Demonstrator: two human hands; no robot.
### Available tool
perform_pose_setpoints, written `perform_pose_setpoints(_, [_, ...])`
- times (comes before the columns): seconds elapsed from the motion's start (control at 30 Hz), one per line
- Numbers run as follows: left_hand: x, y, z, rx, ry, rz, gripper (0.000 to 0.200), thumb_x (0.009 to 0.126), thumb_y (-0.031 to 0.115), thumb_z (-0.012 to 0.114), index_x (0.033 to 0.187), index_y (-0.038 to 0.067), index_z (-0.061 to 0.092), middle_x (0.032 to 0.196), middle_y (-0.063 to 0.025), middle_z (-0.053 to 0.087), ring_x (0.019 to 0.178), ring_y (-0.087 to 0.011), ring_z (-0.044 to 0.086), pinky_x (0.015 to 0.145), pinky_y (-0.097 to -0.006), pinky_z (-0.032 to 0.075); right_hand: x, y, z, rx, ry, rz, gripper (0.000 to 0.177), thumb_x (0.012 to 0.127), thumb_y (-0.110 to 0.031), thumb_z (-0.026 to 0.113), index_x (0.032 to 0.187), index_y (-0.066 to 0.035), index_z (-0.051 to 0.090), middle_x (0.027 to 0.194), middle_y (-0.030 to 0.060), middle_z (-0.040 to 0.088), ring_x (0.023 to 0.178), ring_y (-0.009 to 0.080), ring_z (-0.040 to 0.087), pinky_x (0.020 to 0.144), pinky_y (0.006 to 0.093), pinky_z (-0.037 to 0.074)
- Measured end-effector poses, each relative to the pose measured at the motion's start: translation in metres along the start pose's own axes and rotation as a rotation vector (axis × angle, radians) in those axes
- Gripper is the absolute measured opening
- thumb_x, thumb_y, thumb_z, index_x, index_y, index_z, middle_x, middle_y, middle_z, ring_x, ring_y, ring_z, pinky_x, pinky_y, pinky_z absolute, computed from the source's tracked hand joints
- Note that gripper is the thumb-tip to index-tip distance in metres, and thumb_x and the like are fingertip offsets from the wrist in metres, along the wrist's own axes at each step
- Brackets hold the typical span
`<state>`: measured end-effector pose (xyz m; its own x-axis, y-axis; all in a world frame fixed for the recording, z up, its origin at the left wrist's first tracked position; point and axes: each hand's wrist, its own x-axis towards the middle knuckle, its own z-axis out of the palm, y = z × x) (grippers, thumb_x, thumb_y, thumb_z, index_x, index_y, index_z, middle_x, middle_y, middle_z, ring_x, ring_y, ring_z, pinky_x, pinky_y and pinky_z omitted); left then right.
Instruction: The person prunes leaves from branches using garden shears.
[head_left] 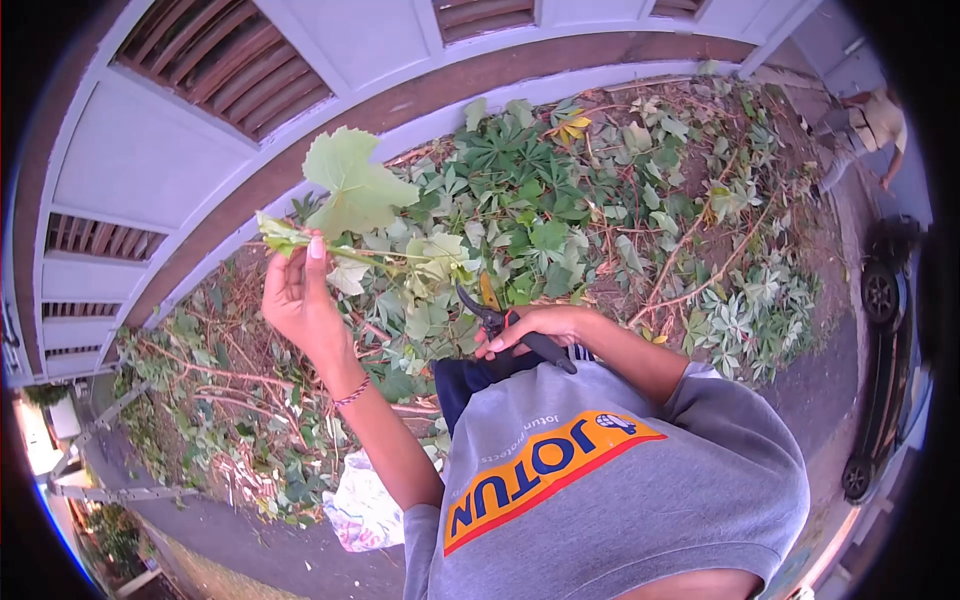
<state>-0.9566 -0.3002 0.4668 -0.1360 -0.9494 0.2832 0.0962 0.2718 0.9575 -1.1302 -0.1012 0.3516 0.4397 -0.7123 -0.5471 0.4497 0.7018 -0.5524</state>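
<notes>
Between the fingertips of my left hand point(305, 300), raised at the left, is a leafy green stem point(365, 257). One broad pale leaf point(352, 182) stands above those fingers, and smaller leaves hang at the stem's right end. Close to my body, my right hand point(530, 335) is wrapped round the dark handles of pruning shears point(490, 318). Their blades point up and left, open, just below the leaves at the stem's right end; whether they touch them I cannot tell.
Cut branches and leaves point(560, 210) cover the ground before me. A wall with slatted vents point(225, 65) runs behind them. A white patterned bag point(365, 505) lies lower left. A person point(865, 130) is at the upper right, above a dark car point(880, 370). Metal ladder-like rails point(120, 493) stand lower left.
</notes>
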Motion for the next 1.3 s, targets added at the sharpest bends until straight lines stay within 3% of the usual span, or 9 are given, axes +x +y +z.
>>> perform_pose_setpoints(0.1, [-0.003, -0.003, 0.008, -0.006, 0.03, -0.015, 0.015, 0.09, 0.002, 0.067, 0.103, -0.005, 0.064, 0.1, -0.0127, 0.07, 0.089, -0.0142, 0.066, 0.079, -0.0265, 0.053, -0.019, 0.014, -0.007, 0.035, 0.015, -0.084, 0.034, 0.082, -0.021, 0.074, 0.109, -0.006, 0.059, 0.108, 0.0073, 0.066, 0.107, 0.016, 0.06, 0.093, 0.0302, 0.043])
perform_pose_setpoints(0.3, [-0.031, -0.017, 0.004, 0.078, 0.051, -0.071, 0.011, 0.091, 0.004, 0.066, 0.097, -0.005, 0.063, 0.094, -0.0108, 0.069, 0.085, -0.0135, 0.064, 0.078, -0.0253, 0.052, -0.028, 0.061, -0.017, 0.389, 0.198, -0.366, 0.025, 0.082, -0.014, 0.068, 0.104, -0.006, 0.061, 0.098, 0.0074, 0.066, 0.097, 0.0171, 0.063, 0.088, 0.0285, 0.045])
perform_pose_setpoints(0.5, [-0.077, -0.025, 0.045, 0.026, -0.141, -0.112, 0.012, 0.086, -0.001, 0.07, 0.09, -0.008, 0.062, 0.09, -0.0093, 0.064, 0.078, -0.0133, 0.06, 0.073, -0.0269, 0.053, -0.051, 0.034, 0.001, 0.051, 0.628, -0.596, 0.022, 0.078, -0.02, 0.072, 0.092, -0.004, 0.064, 0.085, 0.0041, 0.064, 0.083, 0.014, 0.06, 0.078, 0.0286, 0.045])
perform_pose_setpoints(0.57, [-0.088, -0.032, 0.059, 0.049, -0.324, -0.044, 0.014, 0.084, -0.005, 0.071, 0.085, -0.011, 0.059, 0.089, -0.0084, 0.058, 0.077, -0.0148, 0.061, 0.069, -0.0267, 0.055, -0.052, 0.02, -0.003, -0.169, 0.71, -0.651, 0.027, 0.078, -0.021, 0.077, 0.094, -0.005, 0.063, 0.083, 0.0031, 0.064, 0.081, 0.0137, 0.06, 0.075, 0.0302, 0.047])
perform_pose_setpoints(0.73, [-0.105, -0.025, 0.08, -0.039, -0.444, -0.116, 0.015, 0.081, -0.008, 0.072, 0.083, -0.012, 0.057, 0.089, -0.0082, 0.054, 0.081, -0.0159, 0.063, 0.067, -0.0261, 0.057, -0.047, -0.009, 0.005, -0.545, 0.897, -0.818, 0.033, 0.076, -0.021, 0.081, 0.097, -0.005, 0.062, 0.086, 0.0065, 0.064, 0.081, 0.014, 0.06, 0.076, 0.0319, 0.049])
perform_pose_setpoints(0.8, [-0.105, -0.022, 0.082, -0.026, -0.481, -0.108, 0.015, 0.081, -0.009, 0.072, 0.083, -0.012, 0.057, 0.09, -0.0079, 0.054, 0.082, -0.0152, 0.063, 0.067, -0.0261, 0.057, -0.039, -0.009, 0.009, -0.537, 0.895, -0.898, 0.03, 0.076, -0.017, 0.079, 0.096, -0.004, 0.061, 0.084, 0.0076, 0.065, 0.078, 0.0143, 0.061, 0.074, 0.032, 0.049])
perform_pose_setpoints(0.87, [-0.106, -0.022, 0.081, -0.008, -0.482, -0.134, 0.015, 0.081, -0.009, 0.072, 0.082, -0.011, 0.057, 0.09, -0.008, 0.055, 0.081, -0.0144, 0.062, 0.067, -0.0257, 0.057, -0.039, -0.01, 0.02, -0.478, 0.84, -0.77, 0.023, 0.077, -0.012, 0.075, 0.094, -0.003, 0.062, 0.081, 0.0073, 0.065, 0.074, 0.0148, 0.061, 0.071, 0.0316, 0.049])
perform_pose_setpoints(0.97, [-0.106, -0.021, 0.077, -0.027, -0.405, -0.181, 0.019, 0.081, -0.007, 0.072, 0.08, -0.008, 0.053, 0.089, -0.0085, 0.056, 0.075, -0.0134, 0.06, 0.065, -0.0258, 0.055, -0.031, -0.009, 0.028, -0.475, 0.797, -0.803, 0.018, 0.077, -0.008, 0.071, 0.092, -0.002, 0.062, 0.078, 0.0065, 0.065, 0.072, 0.014, 0.06, 0.069, 0.0303, 0.049])
perform_pose_setpoints(1.3, [-0.102, -0.024, 0.063, -0.086, -0.23, -0.297, 0.016, 0.084, 0.001, 0.073, 0.09, -0.002, 0.058, 0.087, -0.0077, 0.062, 0.076, -0.0133, 0.061, 0.066, -0.0256, 0.055, -0.018, -0.015, 0.024, -0.482, 0.612, -0.891, 0.018, 0.083, -0.012, 0.072, 0.094, -0.002, 0.061, 0.075, 0.0027, 0.059, 0.07, 0.0105, 0.053, 0.065, 0.0295, 0.044])
